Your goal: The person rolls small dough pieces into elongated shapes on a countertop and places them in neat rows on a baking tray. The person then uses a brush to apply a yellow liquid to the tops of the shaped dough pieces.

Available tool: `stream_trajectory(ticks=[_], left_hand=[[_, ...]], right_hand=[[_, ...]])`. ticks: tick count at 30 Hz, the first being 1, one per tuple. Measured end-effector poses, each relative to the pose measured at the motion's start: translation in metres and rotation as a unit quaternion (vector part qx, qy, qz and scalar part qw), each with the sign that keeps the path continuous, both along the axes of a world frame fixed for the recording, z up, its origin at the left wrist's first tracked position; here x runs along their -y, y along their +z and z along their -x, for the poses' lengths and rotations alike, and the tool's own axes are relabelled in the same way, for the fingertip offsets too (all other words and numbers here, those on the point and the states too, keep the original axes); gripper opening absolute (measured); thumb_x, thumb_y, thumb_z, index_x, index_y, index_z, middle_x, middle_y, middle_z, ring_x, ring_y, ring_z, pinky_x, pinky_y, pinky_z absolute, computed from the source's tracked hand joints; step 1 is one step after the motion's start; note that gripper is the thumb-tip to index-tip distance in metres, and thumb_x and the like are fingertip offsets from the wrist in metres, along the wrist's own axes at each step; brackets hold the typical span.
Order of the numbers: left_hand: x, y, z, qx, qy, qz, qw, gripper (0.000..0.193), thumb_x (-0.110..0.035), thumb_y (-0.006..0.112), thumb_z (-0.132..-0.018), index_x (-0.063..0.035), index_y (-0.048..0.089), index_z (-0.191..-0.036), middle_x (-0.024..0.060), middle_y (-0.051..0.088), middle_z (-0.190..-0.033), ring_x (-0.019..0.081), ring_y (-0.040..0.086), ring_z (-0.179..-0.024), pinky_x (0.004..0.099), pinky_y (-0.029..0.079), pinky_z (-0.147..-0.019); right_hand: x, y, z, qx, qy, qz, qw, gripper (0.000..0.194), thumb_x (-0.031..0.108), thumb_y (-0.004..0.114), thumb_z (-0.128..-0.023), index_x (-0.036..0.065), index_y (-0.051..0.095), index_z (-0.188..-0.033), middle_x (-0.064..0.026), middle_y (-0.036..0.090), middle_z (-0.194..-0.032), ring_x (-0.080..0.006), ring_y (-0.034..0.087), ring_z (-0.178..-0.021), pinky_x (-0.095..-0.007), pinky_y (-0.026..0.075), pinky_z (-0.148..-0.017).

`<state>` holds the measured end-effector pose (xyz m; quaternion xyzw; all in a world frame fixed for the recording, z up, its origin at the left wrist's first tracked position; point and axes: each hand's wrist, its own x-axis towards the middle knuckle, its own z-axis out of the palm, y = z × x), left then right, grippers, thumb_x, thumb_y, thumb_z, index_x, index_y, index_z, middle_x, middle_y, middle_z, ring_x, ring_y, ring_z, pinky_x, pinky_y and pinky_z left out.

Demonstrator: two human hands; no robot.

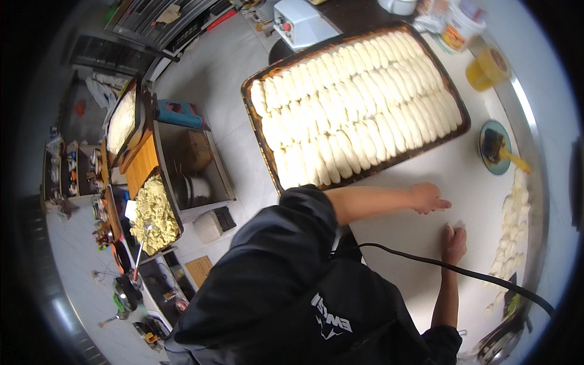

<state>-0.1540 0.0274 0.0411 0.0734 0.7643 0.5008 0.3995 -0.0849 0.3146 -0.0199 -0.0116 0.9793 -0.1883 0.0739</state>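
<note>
My left hand (428,198) is low over the white worktop (397,232), its fingers bent and pointing towards the wall. Whether it pinches any dough is too blurred to tell. Close by, my right hand (454,244) has its fingers closed round a small pale piece of dough (449,226), mostly hidden by the fingers. Beyond my left forearm lies a large dark-rimmed baking tray (353,175), filled with three rows of long dough rolls (337,105). Small dough pieces (511,228) lie in a strip along the wall side of the worktop.
A bowl (495,155) with a yellow-handled brush (515,159) and a yellow plastic tub (486,70) stand near the wall. A black cable (438,262) crosses the view above my right forearm. Behind me, a tray of yellowish filling (157,219) holds a long-handled spoon (140,255).
</note>
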Motion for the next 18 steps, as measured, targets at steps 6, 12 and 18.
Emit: stream_trajectory(ticks=[6, 12, 18], left_hand=[[0.22, 0.036, 0.01, -0.217, 0.023, 0.038, 0.975, 0.056, -0.052, 0.062, -0.093, -0.0011, 0.063, -0.117, 0.0184, 0.064, -0.116, 0.0269, 0.064, -0.106, 0.0403, 0.054, -0.09], [0.42, 0.043, -0.022, -0.465, 0.018, 0.248, 0.85, 0.029, -0.027, 0.074, -0.083, -0.0125, 0.064, -0.106, 0.0091, 0.061, -0.102, 0.0316, 0.058, -0.103, 0.0431, 0.048, -0.093], [0.492, 0.027, -0.075, -0.5, 0.012, 0.278, 0.82, 0.039, -0.034, 0.071, -0.085, -0.0115, 0.065, -0.115, 0.0119, 0.054, -0.134, 0.035, 0.046, -0.13, 0.0491, 0.037, -0.11]], right_hand=[[0.085, 0.063, 0.041, 0.361, -0.273, 0.534, 0.715, 0.029, 0.028, 0.049, -0.1, 0.001, 0.056, -0.109, -0.0124, 0.06, -0.101, -0.0239, 0.059, -0.083, -0.0381, 0.05, -0.072], [0.282, 0.116, 0.076, 0.485, -0.02, 0.506, 0.713, 0.029, 0.014, 0.051, -0.097, -0.003, 0.053, -0.121, -0.0134, 0.061, -0.105, -0.0255, 0.065, -0.091, -0.0385, 0.054, -0.082], [0.469, 0.086, 0.102, 0.387, 0.161, 0.503, 0.756, 0.035, 0.015, 0.064, -0.094, 0.004, 0.056, -0.126, -0.0003, 0.06, -0.092, -0.0066, 0.051, -0.076, -0.0232, 0.042, -0.061]])
